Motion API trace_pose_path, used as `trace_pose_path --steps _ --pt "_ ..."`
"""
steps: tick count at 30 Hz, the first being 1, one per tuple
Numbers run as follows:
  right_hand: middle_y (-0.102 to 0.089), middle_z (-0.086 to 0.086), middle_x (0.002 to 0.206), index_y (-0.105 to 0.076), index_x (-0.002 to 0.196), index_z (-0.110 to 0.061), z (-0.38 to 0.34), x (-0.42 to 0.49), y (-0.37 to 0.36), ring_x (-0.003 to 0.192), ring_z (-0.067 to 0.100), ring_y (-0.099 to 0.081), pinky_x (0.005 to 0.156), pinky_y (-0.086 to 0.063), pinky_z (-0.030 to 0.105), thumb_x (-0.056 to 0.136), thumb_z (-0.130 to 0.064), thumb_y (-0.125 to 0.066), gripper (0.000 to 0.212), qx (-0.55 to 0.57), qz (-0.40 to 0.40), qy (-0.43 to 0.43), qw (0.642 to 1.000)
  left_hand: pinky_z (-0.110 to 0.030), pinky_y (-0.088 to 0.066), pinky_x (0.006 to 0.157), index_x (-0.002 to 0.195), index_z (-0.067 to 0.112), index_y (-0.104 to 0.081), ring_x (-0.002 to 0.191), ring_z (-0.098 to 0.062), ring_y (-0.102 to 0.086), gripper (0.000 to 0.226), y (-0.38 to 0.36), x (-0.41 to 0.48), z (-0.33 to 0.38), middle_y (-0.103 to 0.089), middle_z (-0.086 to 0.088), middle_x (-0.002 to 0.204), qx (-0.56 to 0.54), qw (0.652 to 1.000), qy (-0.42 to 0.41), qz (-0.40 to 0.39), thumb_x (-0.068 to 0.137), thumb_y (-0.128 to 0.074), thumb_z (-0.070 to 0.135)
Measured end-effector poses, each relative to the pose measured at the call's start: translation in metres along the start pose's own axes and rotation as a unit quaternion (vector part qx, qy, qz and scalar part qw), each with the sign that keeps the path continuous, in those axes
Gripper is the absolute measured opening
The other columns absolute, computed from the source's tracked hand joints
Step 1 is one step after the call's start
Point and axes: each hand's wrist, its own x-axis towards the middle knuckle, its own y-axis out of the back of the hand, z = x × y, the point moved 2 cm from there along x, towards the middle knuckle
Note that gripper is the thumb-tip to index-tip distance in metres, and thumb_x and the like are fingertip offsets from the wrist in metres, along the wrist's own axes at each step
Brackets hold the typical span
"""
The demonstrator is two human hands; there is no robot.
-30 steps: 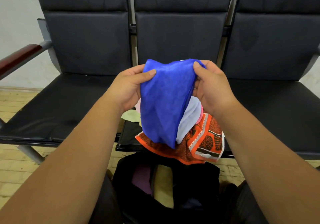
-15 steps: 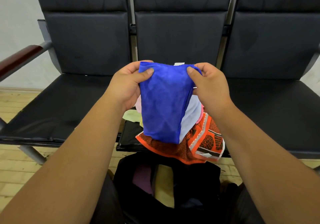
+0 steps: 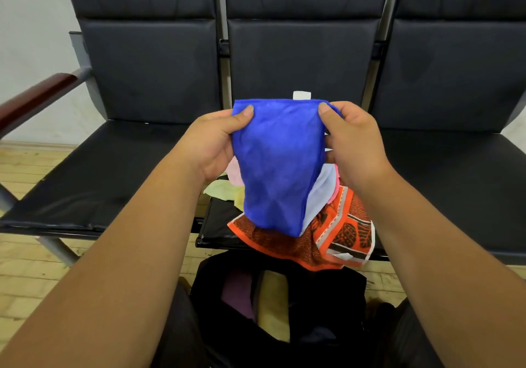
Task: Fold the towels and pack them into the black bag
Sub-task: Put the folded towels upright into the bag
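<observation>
A blue towel [image 3: 277, 165] hangs in the air in front of me, its top edge stretched level with a white tag sticking up. My left hand [image 3: 212, 143] pinches its upper left corner and my right hand [image 3: 351, 143] pinches its upper right corner. Behind and below it a heap of towels lies on the middle seat: an orange patterned towel [image 3: 336, 239], a pale blue one [image 3: 321, 191], a pink one and a yellow one [image 3: 220, 191]. The open black bag [image 3: 321, 310] stands on the floor by my knees, with purple and yellow cloth inside.
A row of black padded seats [image 3: 113, 174] with tall backrests fills the view. A dark red armrest [image 3: 37, 97] juts out at the left. Wooden floor [image 3: 28, 271] shows below the seats.
My hands have drawn apart and spread the towel's top edge flat and level. The white tag now shows above the edge.
</observation>
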Motion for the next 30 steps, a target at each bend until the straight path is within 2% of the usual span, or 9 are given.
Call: trace_pose_path --steps 2,7,10,13,17,20,23,27,30 --pt "-0.078 0.013 0.111 -0.076 0.112 -0.013 0.000 0.000 -0.001 0.083 0.025 -0.072 0.074 -0.057 0.041 0.105 -0.031 -0.064 0.023 0.067 -0.022 -0.045 0.997 -0.039 -0.061 0.094 0.137 0.008 -0.069 0.123 -0.030 -0.072 0.033 -0.002 -0.004 0.003 -0.073 -0.014 0.134 0.011 1.000 0.003 -0.020 0.108 -0.062 0.022" --pt "-0.069 0.013 0.141 -0.076 0.131 -0.015 0.009 -0.001 -0.002 0.128 0.031 -0.068 0.114 -0.047 0.044 0.103 -0.053 -0.065 0.048 0.251 -0.116 -0.232 0.933 -0.044 -0.058 0.102 0.138 0.010 -0.068 0.123 -0.030 -0.072 0.034 -0.010 -0.003 -0.004 -0.073 -0.013 0.134 -0.029 0.998 0.047 -0.002 0.109 -0.061 0.027" --pt "-0.072 0.005 0.138 -0.075 0.135 -0.027 0.019 -0.007 -0.006 0.129 0.031 -0.068 0.117 -0.045 0.052 0.094 -0.086 -0.042 0.079 0.203 -0.224 -0.318 0.899 -0.042 -0.058 0.103 0.132 0.004 -0.070 0.119 -0.028 -0.074 0.032 -0.011 0.002 -0.014 -0.076 -0.014 0.127 -0.131 0.984 0.098 0.070 0.107 -0.064 0.022" --pt "-0.072 0.004 0.139 -0.072 0.139 -0.026 0.022 -0.014 -0.010 0.130 0.031 -0.068 0.115 -0.048 0.049 0.094 -0.085 -0.044 0.079 0.145 -0.287 -0.330 0.888 -0.033 -0.056 0.079 0.110 0.003 -0.070 0.092 -0.021 -0.068 0.014 -0.003 0.004 -0.023 -0.070 -0.004 0.102 -0.186 0.970 0.119 0.105 0.101 -0.061 0.009" --pt "-0.077 0.006 0.127 -0.071 0.135 -0.016 0.022 -0.013 -0.015 0.109 0.021 -0.077 0.089 -0.065 0.037 0.109 -0.035 -0.057 0.035 0.152 -0.233 -0.287 0.917 -0.038 -0.058 0.085 0.125 0.007 -0.071 0.100 -0.026 -0.073 0.037 -0.004 -0.003 -0.032 -0.075 -0.005 0.116 -0.190 0.961 0.176 0.093 0.104 -0.060 0.035" --pt "-0.078 0.011 0.123 -0.068 0.135 -0.012 0.032 -0.007 -0.014 0.105 0.026 -0.078 0.082 -0.066 0.043 0.108 -0.030 -0.060 0.034 0.149 -0.184 -0.298 0.925 -0.046 -0.057 0.098 0.137 0.017 -0.071 0.118 -0.032 -0.073 0.054 -0.016 -0.009 -0.041 -0.075 -0.010 0.130 -0.128 0.955 0.267 0.010 0.105 -0.053 0.056" --pt "-0.081 0.012 0.114 -0.071 0.130 -0.010 0.040 0.001 -0.009 0.101 0.030 -0.079 0.081 -0.064 0.045 0.105 -0.027 -0.068 0.031 0.109 -0.125 -0.306 0.937 -0.043 -0.060 0.085 0.140 0.013 -0.068 0.104 -0.030 -0.078 0.043 -0.017 -0.007 -0.047 -0.078 -0.011 0.123 -0.020 0.955 0.295 0.020 0.107 -0.060 0.040" --pt "-0.081 0.011 0.109 -0.074 0.121 -0.009 0.043 0.010 -0.001 0.102 0.032 -0.078 0.096 -0.063 0.052 0.097 -0.025 -0.079 0.029 0.031 -0.076 -0.268 0.960 -0.042 -0.062 0.087 0.129 0.009 -0.069 0.109 -0.026 -0.076 0.029 -0.016 0.001 -0.044 -0.080 -0.008 0.117 0.026 0.977 0.207 0.042 0.100 -0.071 0.008" --pt "-0.076 0.010 0.111 -0.074 0.113 -0.013 0.045 0.015 0.003 0.104 0.032 -0.075 0.088 -0.065 0.056 0.093 -0.044 -0.080 0.037 -0.109 -0.051 -0.187 0.975 -0.047 -0.064 0.092 0.132 0.019 -0.066 0.110 -0.030 -0.077 0.053 -0.012 0.003 -0.037 -0.073 -0.013 0.127 0.063 0.987 0.146 0.020 0.086 -0.084 -0.002"
